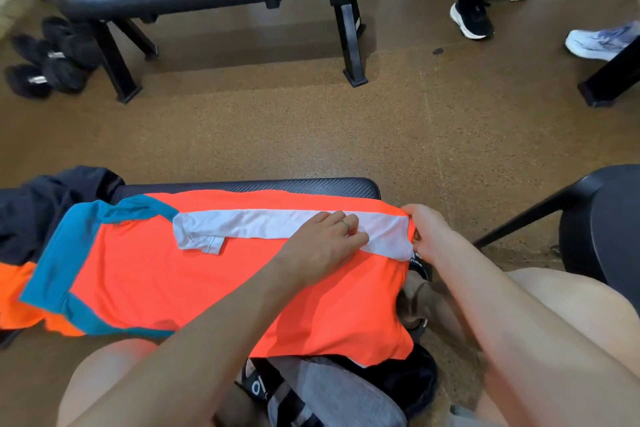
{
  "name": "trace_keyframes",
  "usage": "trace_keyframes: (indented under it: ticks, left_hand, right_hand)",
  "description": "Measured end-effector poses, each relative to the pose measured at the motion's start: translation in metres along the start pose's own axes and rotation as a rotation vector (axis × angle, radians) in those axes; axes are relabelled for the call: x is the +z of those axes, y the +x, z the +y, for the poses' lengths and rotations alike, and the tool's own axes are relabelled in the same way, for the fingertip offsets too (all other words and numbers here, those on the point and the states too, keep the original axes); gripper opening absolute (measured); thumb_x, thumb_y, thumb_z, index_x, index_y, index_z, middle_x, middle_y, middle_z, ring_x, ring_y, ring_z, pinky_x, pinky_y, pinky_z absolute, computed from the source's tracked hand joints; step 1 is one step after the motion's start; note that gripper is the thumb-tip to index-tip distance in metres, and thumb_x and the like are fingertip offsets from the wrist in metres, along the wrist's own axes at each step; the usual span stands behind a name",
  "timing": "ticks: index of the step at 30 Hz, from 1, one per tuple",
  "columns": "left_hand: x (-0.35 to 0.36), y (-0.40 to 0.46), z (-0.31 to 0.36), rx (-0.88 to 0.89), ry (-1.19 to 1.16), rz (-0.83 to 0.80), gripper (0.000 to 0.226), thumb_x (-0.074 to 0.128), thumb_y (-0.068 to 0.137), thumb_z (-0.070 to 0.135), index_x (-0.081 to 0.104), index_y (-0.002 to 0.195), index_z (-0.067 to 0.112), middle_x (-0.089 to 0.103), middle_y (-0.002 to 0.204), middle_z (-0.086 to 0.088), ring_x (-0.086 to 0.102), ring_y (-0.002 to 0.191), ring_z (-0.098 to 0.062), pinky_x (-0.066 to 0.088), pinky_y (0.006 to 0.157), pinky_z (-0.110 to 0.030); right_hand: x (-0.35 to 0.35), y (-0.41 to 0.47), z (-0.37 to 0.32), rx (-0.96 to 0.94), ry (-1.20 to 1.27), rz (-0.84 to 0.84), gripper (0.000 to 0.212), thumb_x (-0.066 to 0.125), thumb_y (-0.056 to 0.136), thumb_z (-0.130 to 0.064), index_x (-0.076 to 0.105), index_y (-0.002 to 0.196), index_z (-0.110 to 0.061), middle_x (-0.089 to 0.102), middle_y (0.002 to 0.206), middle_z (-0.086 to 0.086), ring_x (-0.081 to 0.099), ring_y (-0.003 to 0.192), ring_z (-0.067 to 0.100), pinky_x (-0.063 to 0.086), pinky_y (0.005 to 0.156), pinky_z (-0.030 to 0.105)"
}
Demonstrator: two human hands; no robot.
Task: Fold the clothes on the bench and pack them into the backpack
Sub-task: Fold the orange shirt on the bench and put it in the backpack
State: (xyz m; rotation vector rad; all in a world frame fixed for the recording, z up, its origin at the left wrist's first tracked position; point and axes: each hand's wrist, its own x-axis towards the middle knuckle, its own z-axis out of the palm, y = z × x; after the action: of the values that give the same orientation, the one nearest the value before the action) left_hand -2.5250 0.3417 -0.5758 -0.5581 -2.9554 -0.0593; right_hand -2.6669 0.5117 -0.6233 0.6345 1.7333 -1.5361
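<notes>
A grey and black fabric backpack [332,395] is seen nearest, below the black padded bench [311,185]. An orange shirt with teal sleeve panels [194,281] is spread flat across the bench. Its folded white strip [263,225] is pressed by the flat left hand [325,246], while the strip's end is pinched by the right hand [424,229].
</notes>
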Motion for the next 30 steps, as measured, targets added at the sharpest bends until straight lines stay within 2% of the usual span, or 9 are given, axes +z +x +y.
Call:
trace_keyframes:
  ticks: [2,4,10,16,19,21,26,28,30]
  left_hand:
    - [0.000,-0.001,0.000,0.005,0.003,-0.005,0.003,0.060,0.091,0.020,0.060,0.094,0.018,0.059,0.095,-0.005,0.054,0.079,-0.026,0.047,0.069,-0.037]
    - [0.000,-0.001,0.001,0.007,0.005,-0.008,0.004,0.058,0.091,0.021,0.059,0.094,0.019,0.059,0.096,-0.005,0.054,0.079,-0.025,0.046,0.069,-0.037]
    - [-0.001,-0.002,0.006,-0.057,-0.005,-0.032,0.008,0.052,0.091,0.020,0.060,0.093,0.019,0.059,0.097,-0.006,0.055,0.080,-0.026,0.047,0.070,-0.038]
    - [-0.009,-0.017,0.007,-0.167,-0.060,-0.085,0.013,0.059,0.091,0.024,0.058,0.103,0.017,0.057,0.105,-0.008,0.054,0.087,-0.029,0.047,0.077,-0.043]
    - [-0.018,-0.040,-0.004,-0.226,-0.079,-0.109,0.026,0.060,0.090,0.025,0.059,0.115,0.016,0.057,0.113,-0.010,0.056,0.094,-0.031,0.047,0.081,-0.043]
    - [-0.026,-0.059,-0.012,-0.284,-0.076,-0.123,0.035,0.061,0.088,0.023,0.058,0.121,0.016,0.056,0.118,-0.011,0.057,0.097,-0.032,0.047,0.081,-0.043]
    - [-0.043,-0.107,-0.030,-0.449,-0.046,-0.158,0.039,0.049,0.092,0.028,0.056,0.129,0.017,0.055,0.125,-0.011,0.059,0.099,-0.034,0.050,0.078,-0.043]
    - [-0.048,-0.124,-0.035,-0.506,-0.063,-0.157,0.043,0.043,0.090,0.031,0.057,0.128,0.015,0.057,0.121,-0.013,0.061,0.094,-0.036,0.053,0.074,-0.044]
    - [-0.051,-0.138,-0.037,-0.566,-0.060,-0.152,0.043,0.049,0.090,0.030,0.057,0.130,0.014,0.059,0.120,-0.015,0.062,0.093,-0.038,0.053,0.074,-0.043]
  right_hand:
    - [-0.002,0.000,-0.001,0.000,-0.002,-0.016,0.010,0.061,0.085,-0.002,0.067,0.077,-0.002,0.060,0.069,0.012,0.058,0.067,0.026,0.048,0.069,0.038]
    - [-0.005,0.000,-0.003,-0.009,0.039,-0.044,0.013,0.058,0.089,-0.001,0.065,0.077,-0.003,0.062,0.077,0.015,0.059,0.069,0.027,0.049,0.075,0.041]
    - [-0.007,0.001,-0.005,-0.062,-0.019,-0.083,0.027,0.052,0.095,-0.001,0.056,0.071,-0.014,0.051,0.064,0.007,0.048,0.057,0.018,0.040,0.056,0.029]
    - [-0.003,-0.001,0.002,-0.053,-0.136,-0.119,0.028,0.051,0.089,0.003,0.055,0.068,-0.014,0.048,0.047,-0.001,0.044,0.048,0.013,0.038,0.048,0.020]
    - [-0.002,0.001,0.000,-0.054,-0.162,-0.092,0.024,0.052,0.089,0.008,0.056,0.069,-0.005,0.058,0.062,0.012,0.052,0.058,0.022,0.046,0.059,0.032]
    - [-0.004,0.003,-0.001,-0.042,-0.225,-0.082,0.025,0.051,0.093,0.006,0.055,0.069,-0.001,0.062,0.060,0.013,0.054,0.067,0.028,0.046,0.069,0.038]
    - [-0.005,-0.010,-0.007,-0.050,-0.274,-0.112,0.027,0.043,0.104,-0.005,0.054,0.079,-0.009,0.056,0.081,0.009,0.055,0.072,0.025,0.049,0.069,0.030]
    - [-0.005,-0.009,-0.007,-0.037,-0.265,-0.129,0.027,0.042,0.104,-0.006,0.053,0.080,-0.010,0.055,0.082,0.010,0.054,0.070,0.022,0.047,0.064,0.028]
    - [-0.004,-0.006,-0.006,-0.065,-0.281,-0.092,0.028,0.043,0.103,-0.007,0.053,0.076,-0.010,0.055,0.080,0.015,0.055,0.068,0.025,0.047,0.068,0.032]
